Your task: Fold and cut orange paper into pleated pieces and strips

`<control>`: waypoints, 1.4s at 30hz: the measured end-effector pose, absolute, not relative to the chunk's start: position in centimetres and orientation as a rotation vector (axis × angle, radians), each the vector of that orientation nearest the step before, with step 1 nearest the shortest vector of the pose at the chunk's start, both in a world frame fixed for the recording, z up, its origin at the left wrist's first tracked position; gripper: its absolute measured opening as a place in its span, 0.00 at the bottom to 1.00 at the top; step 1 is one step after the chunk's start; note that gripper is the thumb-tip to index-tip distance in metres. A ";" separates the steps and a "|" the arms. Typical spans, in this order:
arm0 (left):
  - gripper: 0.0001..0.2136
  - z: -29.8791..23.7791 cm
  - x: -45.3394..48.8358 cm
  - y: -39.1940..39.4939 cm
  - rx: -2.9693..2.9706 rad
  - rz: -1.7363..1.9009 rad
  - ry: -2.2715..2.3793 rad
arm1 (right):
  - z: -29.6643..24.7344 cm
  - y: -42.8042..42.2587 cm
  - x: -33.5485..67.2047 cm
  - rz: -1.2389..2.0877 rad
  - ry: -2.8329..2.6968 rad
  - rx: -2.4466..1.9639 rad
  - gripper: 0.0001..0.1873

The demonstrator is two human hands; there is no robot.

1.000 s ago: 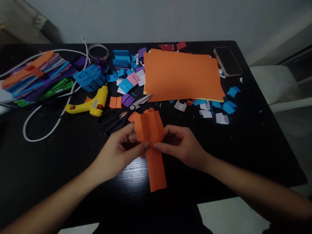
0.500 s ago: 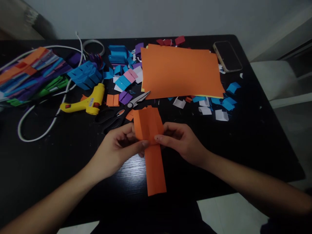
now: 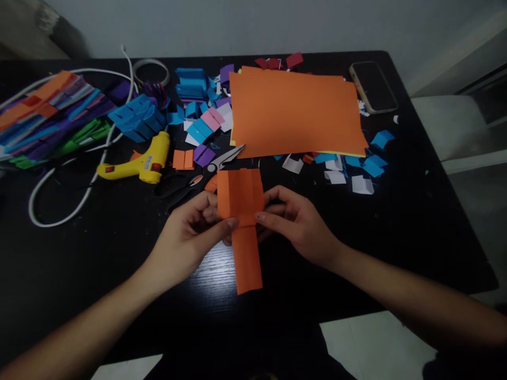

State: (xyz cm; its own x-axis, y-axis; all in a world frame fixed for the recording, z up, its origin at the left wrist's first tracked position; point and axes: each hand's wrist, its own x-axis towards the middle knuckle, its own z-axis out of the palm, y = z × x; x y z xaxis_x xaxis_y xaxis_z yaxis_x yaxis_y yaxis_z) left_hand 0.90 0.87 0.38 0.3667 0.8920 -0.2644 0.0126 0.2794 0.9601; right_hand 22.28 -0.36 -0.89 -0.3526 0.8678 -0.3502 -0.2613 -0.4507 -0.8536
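- Paper piece (image 3: pixel 242 198), orange and creased lengthwise, with a broad upper part and a narrower strip below, is just on the person's side of the large rectangular stack of orange paper sheets (image 3: pixel 299 113); whether it touches the black wood-grained desk (image 3: pixel 396 227) cannot be told.
- Compared with a second ago, its top edge sits squarer to the stack, and the lower strip looks shorter, so the paper piece seems to have been tilted.
- Left hand (image 3: pixel 194 232), nearer the person than the stack, pinches the left side where broad part and strip meet, thumb in front and fingers behind.
- Right hand (image 3: pixel 299 227), also on the person's side of the stack, grips the right side in the same manner, so both hands hold the one piece.
- That change reads as a small adjustment of angle rather than a new fold; the lengthwise creases appear not yet pressed flat.
- Black-handled steel scissors (image 3: pixel 213 168) reach the stack's near left corner with their tips; a yellow plastic glue gun (image 3: pixel 147 162) lies farther left of it.
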 end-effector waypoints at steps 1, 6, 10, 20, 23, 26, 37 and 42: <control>0.06 0.4 0.9 0.9 1.132 0.760 1.031 | -0.9 -0.4 22.3 1.889 -0.914 -1.077 0.17; 0.07 0.3 1.0 0.8 1.149 0.767 1.046 | -1.0 -0.5 22.2 1.860 -0.925 -1.108 0.22; 0.06 0.2 1.0 0.7 1.151 0.772 1.045 | -1.1 -0.6 22.2 1.837 -0.938 -1.120 0.22; 0.06 0.5 1.0 0.5 1.280 0.768 1.024 | -1.0 -0.9 22.3 1.693 -1.125 -1.148 0.20; 0.03 0.8 0.4 0.3 1.531 0.802 1.068 | -0.8 -1.3 22.4 1.502 -1.287 -1.079 0.16; 0.11 1.0 -0.6 0.0 1.891 1.036 1.087 | -0.6 -1.5 22.4 1.254 -1.350 -1.071 0.16; 0.18 0.6 -0.6 -0.1 2.168 1.052 0.976 | -0.7 -0.6 22.1 1.903 -1.049 -1.038 0.12; 0.12 0.4 0.5 -0.1 1.632 0.909 1.137 | -0.9 -0.4 22.2 1.708 -1.085 -1.199 0.11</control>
